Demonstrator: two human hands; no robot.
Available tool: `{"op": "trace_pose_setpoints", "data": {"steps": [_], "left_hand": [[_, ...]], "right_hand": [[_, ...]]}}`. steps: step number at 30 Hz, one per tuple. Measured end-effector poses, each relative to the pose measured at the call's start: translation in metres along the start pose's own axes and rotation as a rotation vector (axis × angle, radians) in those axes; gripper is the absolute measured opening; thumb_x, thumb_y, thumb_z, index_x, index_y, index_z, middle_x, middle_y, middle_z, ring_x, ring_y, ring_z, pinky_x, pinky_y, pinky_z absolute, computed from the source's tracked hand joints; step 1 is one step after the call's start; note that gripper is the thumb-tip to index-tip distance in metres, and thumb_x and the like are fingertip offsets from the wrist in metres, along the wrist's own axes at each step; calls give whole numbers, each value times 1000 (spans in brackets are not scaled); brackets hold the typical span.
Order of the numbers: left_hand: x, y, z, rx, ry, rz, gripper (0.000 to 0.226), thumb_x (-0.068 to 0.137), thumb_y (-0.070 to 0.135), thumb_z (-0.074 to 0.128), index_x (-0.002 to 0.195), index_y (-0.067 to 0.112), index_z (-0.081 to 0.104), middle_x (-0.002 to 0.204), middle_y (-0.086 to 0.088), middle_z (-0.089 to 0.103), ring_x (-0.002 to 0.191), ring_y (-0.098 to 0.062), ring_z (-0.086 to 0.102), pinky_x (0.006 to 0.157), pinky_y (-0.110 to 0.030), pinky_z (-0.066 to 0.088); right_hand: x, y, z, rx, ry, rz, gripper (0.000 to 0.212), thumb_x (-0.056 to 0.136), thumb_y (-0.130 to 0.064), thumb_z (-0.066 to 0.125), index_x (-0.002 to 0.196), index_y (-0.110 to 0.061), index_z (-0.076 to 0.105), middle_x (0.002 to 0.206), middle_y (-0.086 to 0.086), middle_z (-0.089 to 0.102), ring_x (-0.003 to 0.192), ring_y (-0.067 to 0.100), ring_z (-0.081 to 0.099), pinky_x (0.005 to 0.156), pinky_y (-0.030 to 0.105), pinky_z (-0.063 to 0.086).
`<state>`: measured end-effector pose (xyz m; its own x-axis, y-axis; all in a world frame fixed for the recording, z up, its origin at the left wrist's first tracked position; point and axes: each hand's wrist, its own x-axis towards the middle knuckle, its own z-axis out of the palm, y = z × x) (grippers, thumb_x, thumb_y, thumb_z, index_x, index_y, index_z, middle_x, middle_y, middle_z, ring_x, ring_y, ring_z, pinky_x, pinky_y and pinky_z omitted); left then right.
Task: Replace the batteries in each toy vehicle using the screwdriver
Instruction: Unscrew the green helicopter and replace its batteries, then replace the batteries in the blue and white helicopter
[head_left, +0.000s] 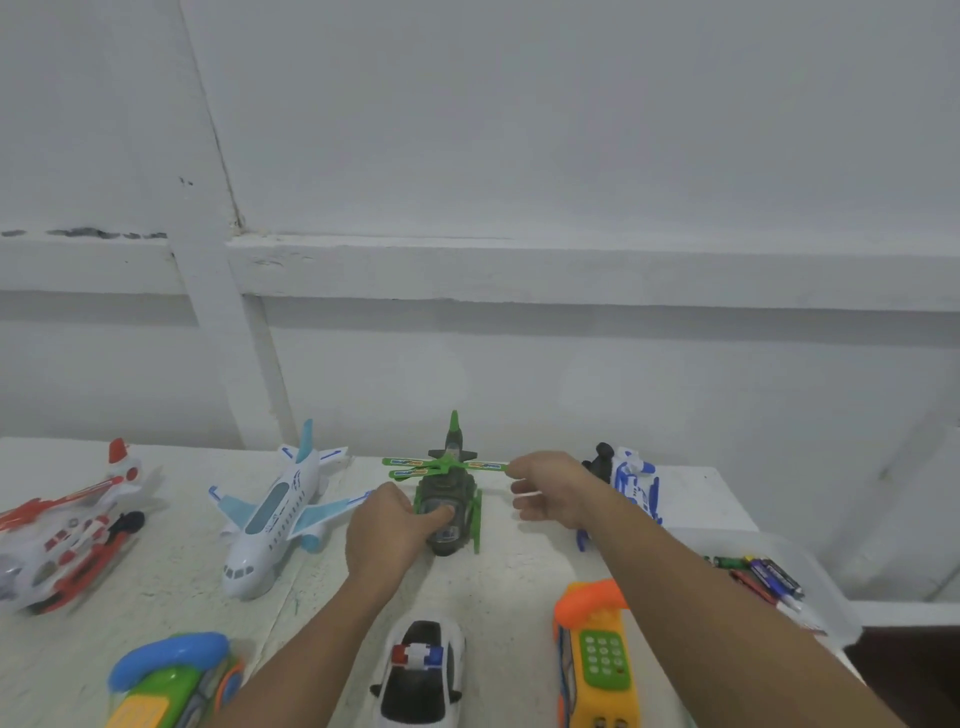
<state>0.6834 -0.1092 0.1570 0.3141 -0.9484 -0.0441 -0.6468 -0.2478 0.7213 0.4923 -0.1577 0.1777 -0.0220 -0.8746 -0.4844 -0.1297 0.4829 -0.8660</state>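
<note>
Left hand (384, 530) on glossy, flat-bladed green plastic helicopter (450, 487)

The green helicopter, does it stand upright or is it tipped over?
Upright: the green helicopter rests on its skids, rotor on top, with the left hand holding its nose.

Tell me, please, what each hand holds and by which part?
The left hand grips the helicopter by its nose; the right hand pinches the tip of a rotor blade.
</note>
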Motion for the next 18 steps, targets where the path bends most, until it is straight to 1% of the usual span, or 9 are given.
{"op": "trace_pose_setpoints", "data": {"steps": [2,5,8,10,11,13,15,16,18], "left_hand": [[-3,3,1,67,12,32,44,80,44,77,69,15,46,65,-1,50,60,-14,46,53,-26,33],[-7,13,2,210,34,105,36,83,39,73,66,16,49,62,1,55,59,-13,50,50,-26,34],[-11,29,6,415,36,206,22,88,29,62,71,19,51,72,2,59,70,-15,57,56,-26,42],[-14,41,16,493,-6,295,22,89,26,58,70,22,47,76,3,57,77,-19,60,63,-29,48],[-15,48,23,499,-35,342,23,88,27,57,69,23,45,77,3,56,78,-20,58,64,-29,46],[-17,62,42,423,-107,432,23,85,31,60,71,23,44,79,3,54,78,-19,55,62,-29,38],[-18,79,66,257,-197,451,20,86,35,65,80,20,52,83,1,56,78,-18,54,63,-29,35],[-18,88,79,173,-255,405,20,89,36,64,89,18,55,88,-1,58,79,-18,54,65,-28,36],[-17,103,103,2,-390,201,22,95,36,56,102,16,56,99,-6,60,84,-21,55,70,-29,45]], "right_hand": [[-10,-7,-13,-39,-2,-67,17,92,-13,59,108,-5,58,95,13,57,70,23,57,67,34,54],[-20,-12,-38,-110,45,-177,10,93,-10,58,102,-6,60,89,10,58,68,21,58,61,29,52],[-20,-11,-66,-227,188,-268,5,91,-10,58,92,-8,62,82,4,58,69,17,56,60,28,50],[-18,-7,-84,-329,304,-318,7,90,-10,57,90,-6,64,80,3,60,69,16,55,66,31,48],[-17,-5,-92,-380,356,-325,12,89,-9,56,93,-3,65,83,5,62,71,17,56,68,32,48],[-14,3,-108,-466,422,-297,18,88,-8,54,94,3,66,84,13,64,75,23,58,69,34,49],[-12,11,-120,-550,415,-217,13,87,-15,55,84,-4,60,81,13,62,76,26,58,67,33,47],[-11,14,-124,-565,393,-174,15,88,-21,56,79,-8,54,77,9,59,75,24,56,67,32,46],[-8,21,-129,-555,331,-131,27,89,-33,57,74,-14,47,72,3,54,74,22,55,67,30,46]]}}
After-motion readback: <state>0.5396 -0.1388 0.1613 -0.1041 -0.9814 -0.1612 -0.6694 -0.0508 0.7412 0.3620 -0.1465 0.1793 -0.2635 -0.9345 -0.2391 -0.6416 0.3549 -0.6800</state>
